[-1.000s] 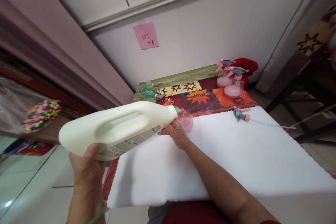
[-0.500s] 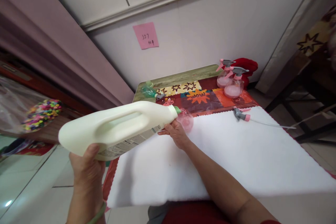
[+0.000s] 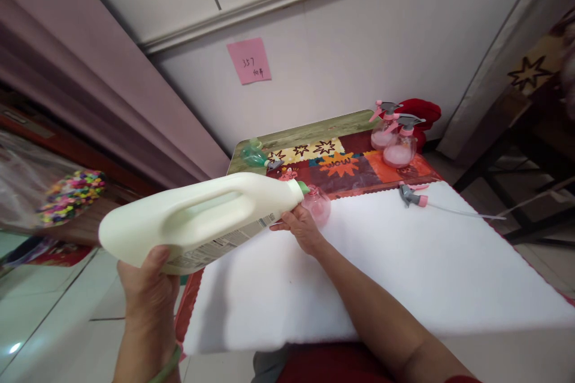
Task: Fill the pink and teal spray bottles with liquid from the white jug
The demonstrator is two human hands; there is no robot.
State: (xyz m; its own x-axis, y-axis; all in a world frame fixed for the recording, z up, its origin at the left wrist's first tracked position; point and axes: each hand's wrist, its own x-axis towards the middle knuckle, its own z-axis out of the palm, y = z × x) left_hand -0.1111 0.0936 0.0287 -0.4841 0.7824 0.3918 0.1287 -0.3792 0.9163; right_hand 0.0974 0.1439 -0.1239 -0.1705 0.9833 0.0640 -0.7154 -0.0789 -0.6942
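My left hand [image 3: 150, 293] grips the base of a large white jug [image 3: 197, 218], held on its side above the table's left edge. The jug's green spout points right, touching the mouth of a small clear pink bottle [image 3: 318, 204]. My right hand [image 3: 302, 228] is closed round the near side of that bottle, which rests on the white cloth [image 3: 404, 275]. A loose grey and pink spray head [image 3: 413, 196] with its long tube lies on the cloth to the right.
Two pink spray bottles [image 3: 398, 142] stand at the table's far right on a patterned mat [image 3: 341, 164]. A green spray bottle [image 3: 257, 157] lies at the far left. A pink note [image 3: 249, 60] hangs on the wall. A bag of coloured beads [image 3: 72, 191] sits left.
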